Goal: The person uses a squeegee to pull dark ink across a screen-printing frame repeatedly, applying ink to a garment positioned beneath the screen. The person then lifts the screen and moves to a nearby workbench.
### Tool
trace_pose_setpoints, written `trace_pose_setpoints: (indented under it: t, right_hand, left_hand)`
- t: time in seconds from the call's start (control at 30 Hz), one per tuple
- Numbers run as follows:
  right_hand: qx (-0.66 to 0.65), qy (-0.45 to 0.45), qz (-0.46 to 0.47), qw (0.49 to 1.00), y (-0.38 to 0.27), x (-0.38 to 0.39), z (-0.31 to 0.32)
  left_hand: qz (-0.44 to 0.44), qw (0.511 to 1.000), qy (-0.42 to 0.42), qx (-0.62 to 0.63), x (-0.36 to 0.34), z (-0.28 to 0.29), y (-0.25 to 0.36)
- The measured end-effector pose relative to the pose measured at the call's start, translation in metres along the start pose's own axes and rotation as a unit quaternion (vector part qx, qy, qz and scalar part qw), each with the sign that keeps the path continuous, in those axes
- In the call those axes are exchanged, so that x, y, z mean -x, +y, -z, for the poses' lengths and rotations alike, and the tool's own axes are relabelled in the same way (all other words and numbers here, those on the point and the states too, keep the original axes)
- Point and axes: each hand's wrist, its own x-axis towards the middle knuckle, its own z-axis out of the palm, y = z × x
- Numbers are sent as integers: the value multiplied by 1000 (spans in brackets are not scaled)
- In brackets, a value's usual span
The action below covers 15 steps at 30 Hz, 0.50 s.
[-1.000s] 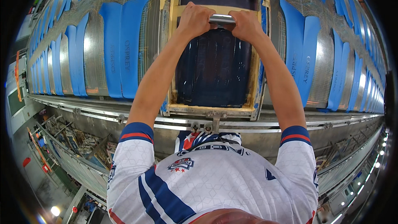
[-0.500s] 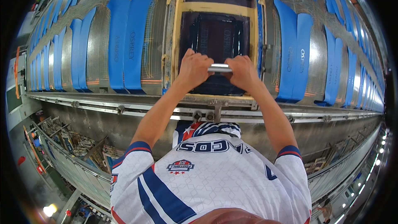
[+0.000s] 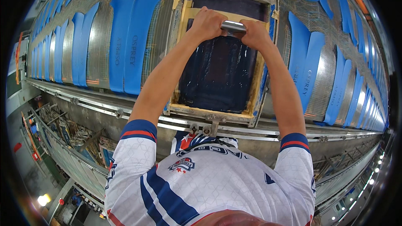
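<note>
Both of my arms reach forward over a screen-printing frame (image 3: 213, 115) with tape-yellowed inner edges. My left hand (image 3: 207, 24) is closed around the left end of a silver-handled squeegee (image 3: 233, 26). At its right end, my right hand (image 3: 256, 34) grips the same handle. The squeegee stands at the far part of the screen, and its blade is hidden under the handle and hands. Nearer to me the dark mesh (image 3: 217, 75) is coated with glossy, wet-looking dark blue ink.
Blue flat cut pieces (image 3: 142, 37) with dark lettering lie in pairs along the long metal table, with more blue pieces (image 3: 299, 54) to the right. A metal rail (image 3: 100, 108) runs along the table's near edge. Racks of stacked panels (image 3: 79, 129) stand behind at lower left.
Both hands have slid the squeegee away from me, from the screen's near half to its far end. More glossy ink surface now shows nearer to me. The view has tilted slightly.
</note>
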Motion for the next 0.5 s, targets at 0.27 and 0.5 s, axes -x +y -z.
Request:
trace_pose_setpoints:
  t: [0.27, 0.5]
  right_hand:
    - [51, 50, 86, 994, -23, 103, -48]
    - [-98, 49, 36, 993, -51, 206, -66]
  left_hand:
    - [-26, 999, 8, -32, 104, -17, 55]
    - [-29, 996, 73, -30, 201, -33, 105]
